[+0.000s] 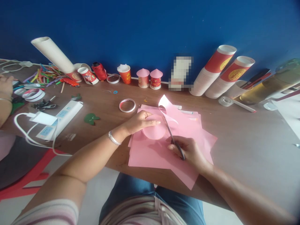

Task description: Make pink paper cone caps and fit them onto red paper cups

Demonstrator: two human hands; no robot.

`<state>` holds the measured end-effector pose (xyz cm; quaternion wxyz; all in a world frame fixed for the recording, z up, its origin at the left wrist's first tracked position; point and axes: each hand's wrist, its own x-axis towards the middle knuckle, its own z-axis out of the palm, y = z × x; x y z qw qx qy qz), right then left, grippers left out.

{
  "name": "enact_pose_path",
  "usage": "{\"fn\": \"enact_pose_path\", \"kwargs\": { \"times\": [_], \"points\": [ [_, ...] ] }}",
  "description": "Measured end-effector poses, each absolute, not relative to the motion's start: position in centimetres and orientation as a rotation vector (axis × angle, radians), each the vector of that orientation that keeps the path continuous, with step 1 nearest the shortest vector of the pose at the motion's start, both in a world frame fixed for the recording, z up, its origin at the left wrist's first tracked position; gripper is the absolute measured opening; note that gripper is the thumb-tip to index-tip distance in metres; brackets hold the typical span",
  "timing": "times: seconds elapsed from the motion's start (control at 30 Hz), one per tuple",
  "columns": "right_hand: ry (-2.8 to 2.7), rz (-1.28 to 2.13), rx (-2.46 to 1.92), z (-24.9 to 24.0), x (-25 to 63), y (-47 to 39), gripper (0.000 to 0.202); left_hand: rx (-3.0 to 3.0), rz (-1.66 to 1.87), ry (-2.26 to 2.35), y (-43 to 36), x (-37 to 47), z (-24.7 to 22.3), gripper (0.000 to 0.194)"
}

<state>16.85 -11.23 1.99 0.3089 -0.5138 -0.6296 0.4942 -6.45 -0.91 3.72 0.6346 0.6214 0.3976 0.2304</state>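
My left hand (142, 122) pinches a round piece of pink paper (155, 129), thumb on top, above a loose pile of pink sheets (150, 156). In my right hand (185, 150) is a pair of scissors (172, 134) with dark handles, my fingers closed round them. Their blades point away from me and lie at the right edge of the round piece. From the blade tips a curled strip of pink paper (165, 101) rises. Whether the blades are apart or closed I cannot tell.
Along the blue wall stand two paper cups with pink cone tops (156, 79), an orange cup (125, 75) and stacked paper cups (215, 70). A tape roll (127, 105) lies behind the sheets. To the left are a power strip (61, 120) and another person's hand (6, 86).
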Motion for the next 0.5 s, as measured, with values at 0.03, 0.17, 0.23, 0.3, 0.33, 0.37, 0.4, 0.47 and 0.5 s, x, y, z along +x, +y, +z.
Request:
{"fn": "enact_pose_path", "kwargs": {
  "times": [0.03, 0.17, 0.23, 0.3, 0.33, 0.37, 0.4, 0.47, 0.5],
  "points": [
    [-1.662, 1.309, -1.361, 2.03, 16.85, -11.23, 0.057, 1.425, 0.511, 0.9, -0.9, -6.46, 3.72, 0.035],
    [-1.66, 1.307, -1.351, 2.18, 16.85, -11.24, 0.056, 1.427, 0.48, 0.88, -0.93, -6.5, 3.56, 0.033],
    [-1.659, 1.3, -1.348, 2.21, 16.83, -11.25, 0.055, 1.448, 0.484, 0.885, -0.94, -6.48, 3.43, 0.041],
    [-1.654, 1.295, -1.35, 2.21, 16.82, -11.25, 0.055, 1.479, 0.48, 0.899, -0.94, -6.44, 3.39, 0.05],
    [-1.648, 1.298, -1.349, 2.2, 16.81, -11.25, 0.054, 1.491, 0.478, 0.904, -0.94, -6.41, 3.4, 0.053],
    [-1.641, 1.304, -1.347, 2.2, 16.8, -11.26, 0.054, 1.496, 0.476, 0.908, -0.94, -6.37, 3.44, 0.054],
    [-1.634, 1.313, -1.345, 2.21, 16.79, -11.26, 0.054, 1.497, 0.476, 0.909, -0.95, -6.34, 3.49, 0.055],
    [-1.622, 1.329, -1.338, 2.23, 16.78, -11.25, 0.055, 1.486, 0.476, 0.903, -0.98, -6.27, 3.6, 0.052],
    [-1.619, 1.336, -1.337, 2.24, 16.77, -11.24, 0.055, 1.478, 0.476, 0.896, -1.01, -6.23, 3.65, 0.049]
  ]
}}
